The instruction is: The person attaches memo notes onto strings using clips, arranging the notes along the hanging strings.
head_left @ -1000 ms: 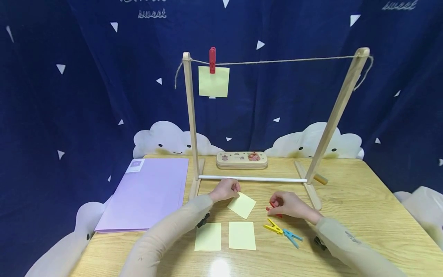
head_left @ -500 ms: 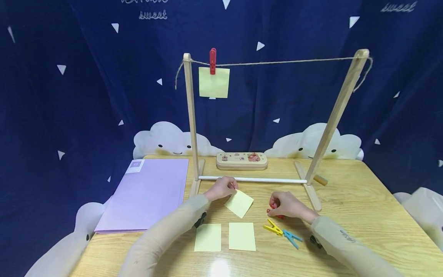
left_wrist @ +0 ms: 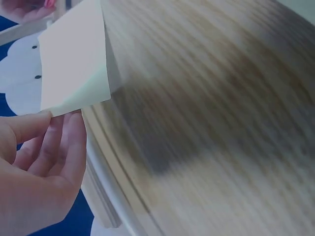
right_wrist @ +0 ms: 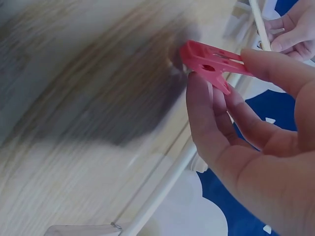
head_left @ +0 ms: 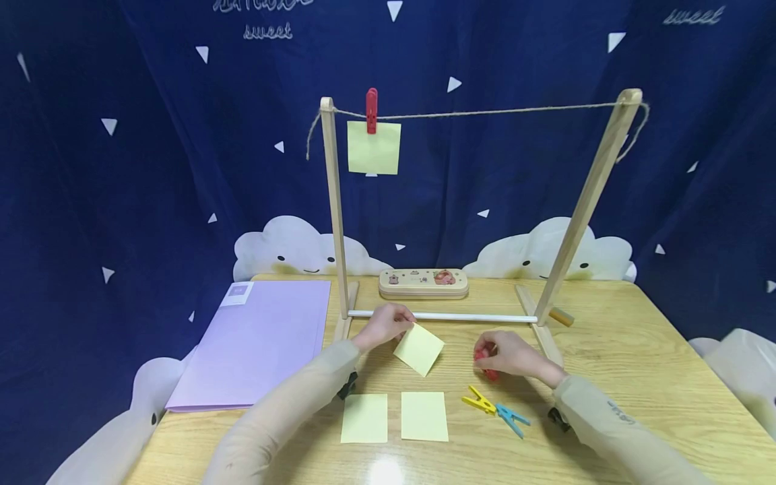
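You have, on the tabletop (head_left: 655, 364), a folder (head_left: 254, 343) along the left edge and a pencil case (head_left: 424, 284) near the far edge, behind the clothesline stand (head_left: 583, 215). Toward the near edge, two paper notes (head_left: 424, 416) lie side by side, left of two clothespins (head_left: 479, 400).

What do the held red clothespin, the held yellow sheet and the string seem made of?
The red clothespin looks like smooth, satin plastic, with even colour. The yellow sheet is apparently matte paper: thin and bent. The string may be jute or similar fibre, being dull tan; its strands are too small to see.
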